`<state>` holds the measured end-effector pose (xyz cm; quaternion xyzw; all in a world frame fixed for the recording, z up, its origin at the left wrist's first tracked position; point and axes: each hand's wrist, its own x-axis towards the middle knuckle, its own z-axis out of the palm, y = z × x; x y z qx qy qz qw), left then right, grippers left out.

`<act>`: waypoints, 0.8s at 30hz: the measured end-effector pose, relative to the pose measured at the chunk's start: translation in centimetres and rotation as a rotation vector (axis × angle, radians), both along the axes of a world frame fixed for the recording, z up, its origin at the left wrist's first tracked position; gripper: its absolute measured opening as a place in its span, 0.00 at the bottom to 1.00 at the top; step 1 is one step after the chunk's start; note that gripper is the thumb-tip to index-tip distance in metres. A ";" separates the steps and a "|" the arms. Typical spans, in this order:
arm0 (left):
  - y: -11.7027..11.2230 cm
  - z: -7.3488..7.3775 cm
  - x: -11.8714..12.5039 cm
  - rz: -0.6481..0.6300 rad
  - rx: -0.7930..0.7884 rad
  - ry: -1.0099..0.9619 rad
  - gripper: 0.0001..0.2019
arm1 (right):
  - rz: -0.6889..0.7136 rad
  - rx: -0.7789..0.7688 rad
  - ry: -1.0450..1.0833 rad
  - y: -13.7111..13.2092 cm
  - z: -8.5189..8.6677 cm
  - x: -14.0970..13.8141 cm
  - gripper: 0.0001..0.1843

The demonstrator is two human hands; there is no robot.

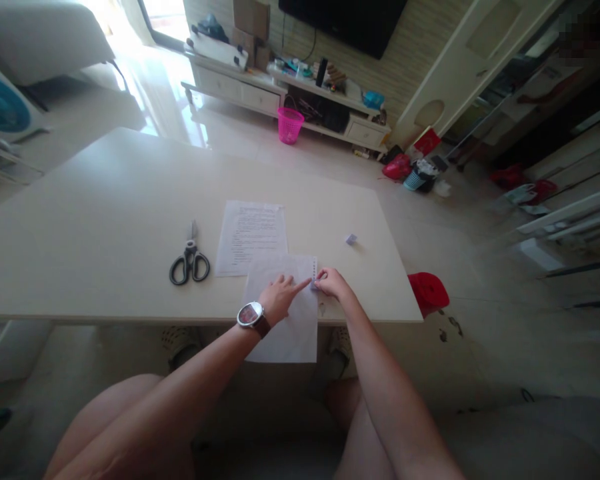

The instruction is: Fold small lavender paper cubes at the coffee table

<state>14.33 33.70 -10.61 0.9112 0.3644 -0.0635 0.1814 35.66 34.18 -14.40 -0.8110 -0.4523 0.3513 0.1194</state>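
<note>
A white sheet of paper (pixel 291 333) lies on the table and hangs over its front edge, a narrow column of dark printed marks along its right side. My left hand (pixel 279 298) rests on this sheet, fingers spread, the index finger stretched toward the marked edge. At that edge, my right hand (pixel 330 283) pinches a small bit of paper; whether it is part of the sheet or a loose piece, I cannot tell. Behind lies a printed sheet (pixel 253 237), partly overlapped by the first. Black-handled scissors (pixel 191 257) lie to the left, and a small folded paper piece (pixel 351 239) to the right.
The pale table (pixel 105 220) ends just beyond my right arm, where a red stool (pixel 429 293) stands. Past the far edge are a pink basket (pixel 290 125) and a low cabinet (pixel 230 87). Bags and a blue bin (pixel 414 179) sit on the floor. Another person (pixel 540 93) is at far right.
</note>
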 end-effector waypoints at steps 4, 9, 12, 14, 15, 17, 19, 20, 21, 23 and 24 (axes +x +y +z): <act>-0.3 0.7 1.0 0.022 0.020 0.059 0.51 | -0.005 -0.067 0.006 0.2 0.9 -0.5 0.11; -0.6 0.6 1.9 0.048 0.020 0.089 0.43 | -0.033 -0.134 0.003 0.5 1.3 -0.9 0.12; -0.8 0.2 2.3 0.062 0.014 0.079 0.41 | -0.030 -0.149 -0.020 0.7 1.0 -0.8 0.14; -0.8 0.0 2.4 0.063 0.008 0.080 0.40 | -0.032 -0.152 -0.021 0.8 0.8 -0.7 0.15; -0.8 0.0 2.5 0.062 0.004 0.082 0.41 | -0.033 -0.153 -0.020 0.8 0.7 -0.7 0.15; -0.8 0.0 2.6 0.060 -0.005 0.092 0.41 | -0.035 -0.157 -0.022 0.9 0.7 -0.6 0.16; -0.7 0.1 2.6 0.060 -0.015 0.102 0.42 | -0.029 -0.169 -0.028 1.0 0.7 -0.5 0.17; -0.7 0.1 2.6 0.059 -0.020 0.106 0.42 | -0.023 -0.178 -0.033 1.0 0.8 -0.5 0.17; -0.7 0.2 2.7 0.056 -0.025 0.110 0.42 | -0.016 -0.186 -0.042 1.0 0.9 -0.5 0.18; -0.6 0.4 2.7 0.050 -0.041 0.118 0.42 | -0.002 -0.194 -0.070 1.1 1.0 -0.6 0.18; -0.6 0.5 2.7 0.049 -0.050 0.123 0.42 | 0.003 -0.193 -0.084 1.1 1.1 -0.7 0.18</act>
